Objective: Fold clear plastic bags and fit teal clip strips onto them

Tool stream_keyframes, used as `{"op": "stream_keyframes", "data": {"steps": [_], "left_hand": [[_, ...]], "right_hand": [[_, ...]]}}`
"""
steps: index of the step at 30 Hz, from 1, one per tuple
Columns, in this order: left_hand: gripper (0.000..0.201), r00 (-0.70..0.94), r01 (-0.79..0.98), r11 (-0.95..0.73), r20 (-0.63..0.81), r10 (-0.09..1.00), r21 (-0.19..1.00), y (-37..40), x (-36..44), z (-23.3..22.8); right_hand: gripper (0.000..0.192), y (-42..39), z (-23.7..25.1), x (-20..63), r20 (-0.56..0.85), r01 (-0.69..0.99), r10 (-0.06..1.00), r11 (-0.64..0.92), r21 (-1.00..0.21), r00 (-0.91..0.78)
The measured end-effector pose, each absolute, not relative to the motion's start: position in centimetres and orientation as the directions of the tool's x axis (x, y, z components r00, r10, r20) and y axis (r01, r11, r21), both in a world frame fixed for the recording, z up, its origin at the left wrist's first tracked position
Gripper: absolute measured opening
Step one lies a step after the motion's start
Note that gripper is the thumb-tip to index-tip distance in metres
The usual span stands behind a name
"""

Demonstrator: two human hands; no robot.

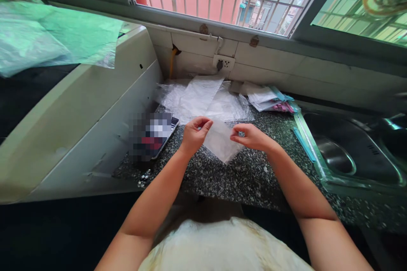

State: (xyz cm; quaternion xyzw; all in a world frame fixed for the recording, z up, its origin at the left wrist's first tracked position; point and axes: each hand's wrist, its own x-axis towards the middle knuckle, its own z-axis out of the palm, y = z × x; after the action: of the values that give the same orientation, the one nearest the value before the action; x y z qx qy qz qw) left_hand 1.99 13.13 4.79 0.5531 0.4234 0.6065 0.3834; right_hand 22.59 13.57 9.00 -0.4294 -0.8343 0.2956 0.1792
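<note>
We hold a small clear plastic bag (220, 140) above the speckled granite desk (254, 178), left hand (193, 134) and right hand (251, 136) fingers pinched on its top edge; pulling its mouth open seems next.

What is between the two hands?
A small clear plastic bag spans the gap: the left hand pinches its left top corner, the right hand its right. Below it lies speckled countertop, in the head view.

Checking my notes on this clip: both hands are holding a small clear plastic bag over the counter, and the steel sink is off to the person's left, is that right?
Not quite. The head view shows the sink on the person's right. The rest holds: the left hand and right hand hold the clear plastic bag over the counter.
</note>
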Motion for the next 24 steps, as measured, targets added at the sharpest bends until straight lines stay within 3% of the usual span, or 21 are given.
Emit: {"op": "stream_keyframes", "data": {"steps": [14,24], "left_hand": [[0.035,-0.074,-0.009,-0.26,0.258,0.963,0.966,13.3,1.5,5.2],[0.024,-0.058,-0.001,-0.343,0.343,0.938,0.939,13.4,1.6,4.8]], "right_hand": [[0.013,13.6,9.3,23.0,0.066,0.593,0.831,0.448,-0.668,-0.553],[0.012,13.7,9.4,23.8,0.056,0.576,0.814,0.455,-0.679,-0.578]]}}
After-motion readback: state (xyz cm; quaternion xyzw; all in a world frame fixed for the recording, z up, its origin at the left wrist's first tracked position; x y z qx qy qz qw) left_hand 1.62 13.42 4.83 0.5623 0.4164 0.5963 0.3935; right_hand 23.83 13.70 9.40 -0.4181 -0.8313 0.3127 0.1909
